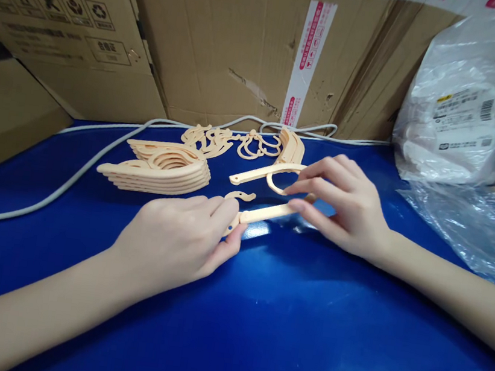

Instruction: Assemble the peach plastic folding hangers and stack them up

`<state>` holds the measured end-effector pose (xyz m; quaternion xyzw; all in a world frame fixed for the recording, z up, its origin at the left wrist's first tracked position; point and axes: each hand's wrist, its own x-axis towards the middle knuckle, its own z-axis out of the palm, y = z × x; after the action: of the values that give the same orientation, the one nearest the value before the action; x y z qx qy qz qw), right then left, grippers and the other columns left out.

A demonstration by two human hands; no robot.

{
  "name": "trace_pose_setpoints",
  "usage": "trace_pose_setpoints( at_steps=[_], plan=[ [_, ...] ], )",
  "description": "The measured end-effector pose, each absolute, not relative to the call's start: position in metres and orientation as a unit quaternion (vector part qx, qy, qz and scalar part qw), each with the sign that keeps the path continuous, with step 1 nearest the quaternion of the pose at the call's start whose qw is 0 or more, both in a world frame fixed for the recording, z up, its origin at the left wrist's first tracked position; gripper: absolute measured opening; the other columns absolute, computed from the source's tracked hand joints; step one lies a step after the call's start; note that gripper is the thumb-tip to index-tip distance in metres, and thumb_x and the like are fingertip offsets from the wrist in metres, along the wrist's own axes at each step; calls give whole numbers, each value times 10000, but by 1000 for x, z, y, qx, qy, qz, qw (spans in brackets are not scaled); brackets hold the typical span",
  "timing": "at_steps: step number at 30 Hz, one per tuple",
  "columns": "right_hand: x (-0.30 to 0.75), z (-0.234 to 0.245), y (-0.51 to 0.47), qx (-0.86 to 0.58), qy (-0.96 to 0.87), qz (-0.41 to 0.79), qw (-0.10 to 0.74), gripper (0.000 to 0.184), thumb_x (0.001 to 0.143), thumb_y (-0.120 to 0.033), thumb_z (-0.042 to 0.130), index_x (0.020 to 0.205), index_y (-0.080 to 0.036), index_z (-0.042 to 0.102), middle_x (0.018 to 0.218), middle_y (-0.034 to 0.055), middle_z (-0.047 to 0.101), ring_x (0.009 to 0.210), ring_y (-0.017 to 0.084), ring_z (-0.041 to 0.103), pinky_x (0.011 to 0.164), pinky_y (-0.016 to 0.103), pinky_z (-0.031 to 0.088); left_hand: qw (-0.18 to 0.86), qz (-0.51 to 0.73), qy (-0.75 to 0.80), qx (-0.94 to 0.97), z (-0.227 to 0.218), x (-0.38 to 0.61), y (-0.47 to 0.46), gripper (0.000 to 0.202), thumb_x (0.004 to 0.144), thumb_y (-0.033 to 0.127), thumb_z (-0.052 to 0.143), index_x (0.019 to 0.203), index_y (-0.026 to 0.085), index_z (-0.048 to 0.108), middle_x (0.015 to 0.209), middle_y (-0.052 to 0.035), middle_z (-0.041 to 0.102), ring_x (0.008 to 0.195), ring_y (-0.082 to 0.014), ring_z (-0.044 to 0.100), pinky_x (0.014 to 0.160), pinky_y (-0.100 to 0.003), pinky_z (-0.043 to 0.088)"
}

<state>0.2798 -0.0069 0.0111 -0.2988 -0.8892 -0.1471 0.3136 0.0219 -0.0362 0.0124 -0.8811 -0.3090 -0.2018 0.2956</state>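
My left hand [182, 231] is closed, pinching a beige plastic folding-hanger piece near its jointed end; its fingers hide most of that end. From there a straight hanger arm [269, 213] runs right to my right hand [341, 201], whose thumb lies against its far end. The fingers of the right hand curve over that end, close to another loose hanger arm [255, 174] and a curved hook piece [275, 184] on the table. A small S-shaped hook [246, 196] lies just behind my left fingertips.
On the blue table [257, 320], a stack of hanger arms [158, 174] sits at left. Several hooks [208, 139] and more stacked arms [292, 147] lie farther back. A white cable [80, 172] runs behind them. Cardboard boxes [230, 37] wall the back; a plastic-wrapped roll [461, 122] stands right.
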Motion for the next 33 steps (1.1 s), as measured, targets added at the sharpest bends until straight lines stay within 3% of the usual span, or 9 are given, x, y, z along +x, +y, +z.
trace_pose_setpoints(
  at_steps=[3,7,11,15,21,25,29,33],
  plan=[
    [284,12,-3,-346,-865,-127,340,300,1020,-309,498,930,-157,741,1078,137,693,933,241,607,807,401,462,301,-203,-310,-879,13,22,-35,309,967,225,457,687,174,578,560,-20,605,474,-173,605,411,-305,284],
    [287,9,4,-376,-870,-98,305,291,1023,-324,500,980,-197,758,1204,111,696,992,259,615,828,425,443,306,-214,-307,-875,15,23,-34,293,956,230,469,694,169,585,549,-19,586,468,-173,589,407,-309,265],
    [286,4,6,-377,-884,-73,266,307,1035,-318,482,980,-193,757,1079,87,726,932,237,607,810,408,402,278,-213,-276,-895,13,20,-32,264,948,231,469,723,168,590,576,-13,580,497,-170,562,440,-311,297],
    [286,3,7,-372,-890,-49,260,337,1043,-325,471,925,-176,749,983,75,713,887,221,592,810,397,377,156,-193,-183,-951,5,16,-31,246,921,210,414,708,199,536,606,6,514,536,-168,488,495,-320,339],
    [285,2,7,-366,-896,-48,248,351,1038,-342,482,850,-181,731,889,59,678,821,204,568,783,379,362,63,-169,-117,-977,8,21,-39,85,751,172,471,683,193,516,636,-11,450,596,-182,375,507,-313,328],
    [285,0,8,-368,-896,-52,243,318,1037,-330,477,947,-192,749,890,60,670,822,212,564,780,375,361,47,-147,-91,-984,11,23,-37,75,694,136,502,655,199,488,651,-20,457,616,-186,362,549,-328,358],
    [286,-2,9,-372,-896,-55,238,290,1027,-293,478,1020,-192,750,890,60,664,834,222,571,781,379,365,75,-148,-99,-981,6,20,-31,59,785,142,526,772,187,562,791,-51,578,740,-222,479,735,-383,459],
    [287,-3,10,-375,-895,-59,235,283,1024,-290,484,1016,-191,748,889,59,659,822,218,568,777,379,366,105,-160,-117,-975,4,19,-29,165,892,132,479,900,163,641,935,-75,659,916,-255,568,926,-435,458]
  ],
)
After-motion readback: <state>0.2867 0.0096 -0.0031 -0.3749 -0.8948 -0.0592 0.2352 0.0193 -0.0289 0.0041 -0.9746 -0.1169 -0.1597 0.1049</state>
